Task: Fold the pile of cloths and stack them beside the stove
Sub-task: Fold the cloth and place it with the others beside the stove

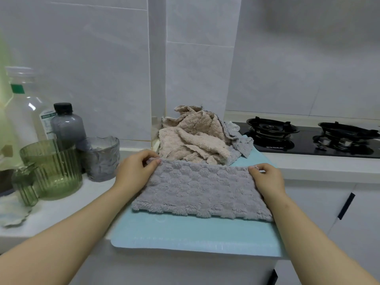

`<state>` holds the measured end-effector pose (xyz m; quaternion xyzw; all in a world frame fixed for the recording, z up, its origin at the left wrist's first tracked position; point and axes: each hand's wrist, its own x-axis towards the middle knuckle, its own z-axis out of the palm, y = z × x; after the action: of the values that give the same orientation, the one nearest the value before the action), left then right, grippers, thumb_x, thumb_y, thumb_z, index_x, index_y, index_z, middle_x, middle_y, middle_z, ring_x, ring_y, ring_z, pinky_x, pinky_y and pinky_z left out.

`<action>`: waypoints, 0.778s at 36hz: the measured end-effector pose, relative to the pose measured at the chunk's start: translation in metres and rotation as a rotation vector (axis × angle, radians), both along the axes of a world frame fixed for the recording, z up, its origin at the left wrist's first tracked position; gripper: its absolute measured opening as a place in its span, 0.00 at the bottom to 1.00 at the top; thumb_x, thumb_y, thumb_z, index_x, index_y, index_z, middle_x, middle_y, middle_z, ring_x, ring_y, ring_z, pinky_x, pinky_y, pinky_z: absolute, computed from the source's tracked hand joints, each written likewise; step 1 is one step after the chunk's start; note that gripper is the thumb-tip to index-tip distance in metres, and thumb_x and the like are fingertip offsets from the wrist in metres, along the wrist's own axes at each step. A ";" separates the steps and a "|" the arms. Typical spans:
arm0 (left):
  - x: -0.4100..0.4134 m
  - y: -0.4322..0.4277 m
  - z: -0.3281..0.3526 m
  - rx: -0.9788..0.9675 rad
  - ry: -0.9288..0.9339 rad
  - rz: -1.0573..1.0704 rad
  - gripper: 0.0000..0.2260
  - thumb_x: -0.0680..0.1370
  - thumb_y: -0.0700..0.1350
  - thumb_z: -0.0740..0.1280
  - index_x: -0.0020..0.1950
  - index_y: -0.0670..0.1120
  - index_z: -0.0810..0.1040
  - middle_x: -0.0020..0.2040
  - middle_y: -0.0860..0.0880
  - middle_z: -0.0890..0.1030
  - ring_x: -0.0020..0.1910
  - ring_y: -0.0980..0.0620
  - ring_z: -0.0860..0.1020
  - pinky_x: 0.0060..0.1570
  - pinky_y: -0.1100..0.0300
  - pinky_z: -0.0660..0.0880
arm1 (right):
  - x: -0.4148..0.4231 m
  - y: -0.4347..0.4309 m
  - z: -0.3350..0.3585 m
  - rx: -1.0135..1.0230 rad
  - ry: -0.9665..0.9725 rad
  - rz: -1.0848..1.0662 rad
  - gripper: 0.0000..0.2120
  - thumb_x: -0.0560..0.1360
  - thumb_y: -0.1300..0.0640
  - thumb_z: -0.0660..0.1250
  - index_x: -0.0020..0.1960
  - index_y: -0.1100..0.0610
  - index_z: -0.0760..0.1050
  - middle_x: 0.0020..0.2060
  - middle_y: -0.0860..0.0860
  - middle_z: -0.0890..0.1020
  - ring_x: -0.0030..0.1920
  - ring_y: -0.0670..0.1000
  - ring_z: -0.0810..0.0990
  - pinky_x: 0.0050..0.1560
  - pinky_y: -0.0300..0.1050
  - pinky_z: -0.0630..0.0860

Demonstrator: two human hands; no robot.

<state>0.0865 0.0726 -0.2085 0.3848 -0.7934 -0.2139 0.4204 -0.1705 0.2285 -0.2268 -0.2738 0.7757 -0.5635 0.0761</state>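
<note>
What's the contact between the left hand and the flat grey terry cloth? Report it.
Touching. Head view: the left hand pinches the far left corner of the flat grey terry cloth.

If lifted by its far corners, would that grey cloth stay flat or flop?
Probably flop: the grey cloth is plush, and the pile behind it lies crumpled in soft folds. Likely light: the left hand and right hand pinch its corners with fingertips alone. Its fluffy nap should grip the mat.

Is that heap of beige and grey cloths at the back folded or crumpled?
Crumpled: the heap lies bunched in loose wrinkles, edges sticking out every way, with no neat layers.
</note>
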 end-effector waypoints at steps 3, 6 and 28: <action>-0.011 0.000 0.009 0.043 0.031 -0.021 0.01 0.75 0.46 0.68 0.46 0.52 0.78 0.35 0.58 0.74 0.38 0.54 0.72 0.34 0.62 0.66 | -0.011 -0.006 0.009 0.004 -0.127 -0.013 0.12 0.75 0.57 0.67 0.34 0.56 0.71 0.26 0.53 0.70 0.27 0.52 0.65 0.31 0.42 0.61; -0.018 -0.002 0.012 0.120 -0.082 0.009 0.08 0.76 0.46 0.67 0.54 0.51 0.76 0.46 0.50 0.79 0.45 0.49 0.75 0.39 0.60 0.68 | -0.017 -0.010 0.013 0.042 -0.161 -0.027 0.04 0.75 0.60 0.66 0.47 0.60 0.74 0.34 0.56 0.75 0.30 0.52 0.68 0.31 0.42 0.63; -0.021 0.035 -0.016 -0.041 -0.796 -0.177 0.20 0.82 0.52 0.45 0.75 0.55 0.55 0.76 0.58 0.55 0.76 0.55 0.50 0.72 0.47 0.46 | 0.015 0.030 0.028 0.379 -0.021 0.193 0.32 0.73 0.55 0.69 0.71 0.60 0.58 0.36 0.57 0.80 0.29 0.52 0.74 0.30 0.44 0.69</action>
<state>0.0651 0.1077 -0.2249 0.3593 -0.9283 -0.0679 0.0679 -0.1554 0.2582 -0.1986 -0.3220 0.8370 -0.4005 0.1878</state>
